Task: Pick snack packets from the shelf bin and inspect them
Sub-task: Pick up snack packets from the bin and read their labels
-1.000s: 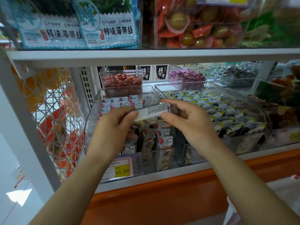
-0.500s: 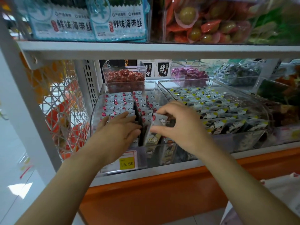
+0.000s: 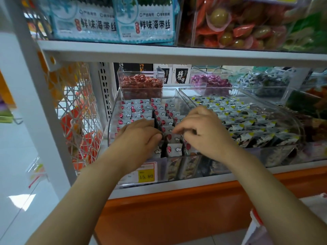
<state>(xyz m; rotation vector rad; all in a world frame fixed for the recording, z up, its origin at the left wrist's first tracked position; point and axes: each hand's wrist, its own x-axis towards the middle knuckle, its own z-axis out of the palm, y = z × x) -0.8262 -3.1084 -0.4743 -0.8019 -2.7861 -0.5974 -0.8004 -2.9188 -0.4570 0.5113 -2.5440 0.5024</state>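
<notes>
Packets (image 3: 139, 110) with a red dot and a white cloud print stand on edge in tight rows inside a clear bin (image 3: 113, 119), and both hands are down in the front half of this bin. Left hand (image 3: 139, 138) lies palm down on the packets near the left wall of the bin, its fingers close side by side and nearly straight, the thumb along the inner side; it grips nothing that I can see. One dark packet (image 3: 155, 119) sticks up higher than the rows, just beside this thumb. Right hand (image 3: 203, 133) is over the right part of the bin with fingers curled downward, the fingertips (image 3: 177, 131) touching the tops of the packets; this part is blurred, so I cannot tell if they pinch one packet or only press on it. On the front wall of the bin is a price tag (image 3: 146, 175) with yellow field, reading 15.80. Just right of the bin stands a second bin (image 3: 261, 101) with packets marked yellow. Behind the bin is a small clear box (image 3: 140, 82) of red sweets. Above the bin runs a white shelf (image 3: 177, 53) that carries seaweed bags (image 3: 145, 23). Left of the bin is a white mesh panel (image 3: 77, 112), and below the bin an orange base (image 3: 177, 209)
</notes>
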